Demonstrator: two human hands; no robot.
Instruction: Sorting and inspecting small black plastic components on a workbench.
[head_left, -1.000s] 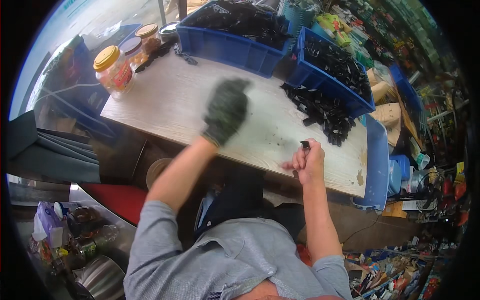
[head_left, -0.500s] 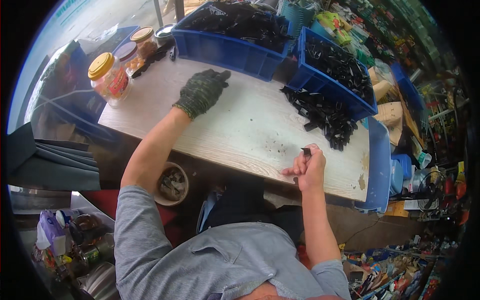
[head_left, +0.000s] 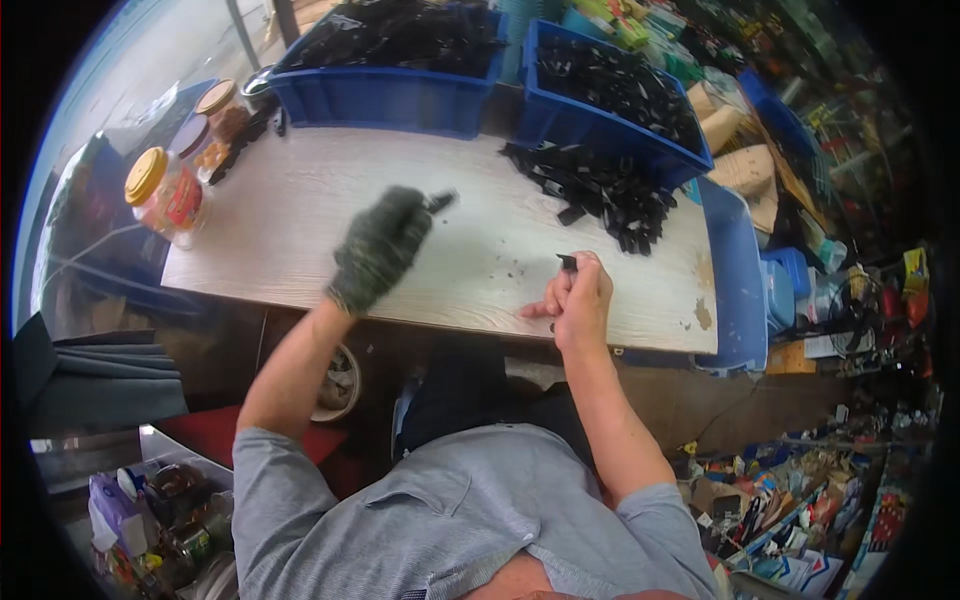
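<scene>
My left hand, in a dark green camouflage knit glove, is over the middle of the pale wood-grain table. Its fingers are closed, and a small dark piece, blurred, sticks out past the fingertips. Near the front edge, my bare right hand pinches a small black object with a pointed tip between thumb and forefinger; most of it is hidden in the grip. Beyond the right hand lies a loose pile of small black plastic pieces.
Two blue bins, one with long black parts and one with short black pieces, stand at the back. Lidded jars are at the left edge. An empty-looking blue tub adjoins the right edge; a bucket stands below.
My left hand has come nearer from the far side of the table, its fingers now closed with a dark piece showing. The right hand keeps its pinch. The whole view has shifted.
</scene>
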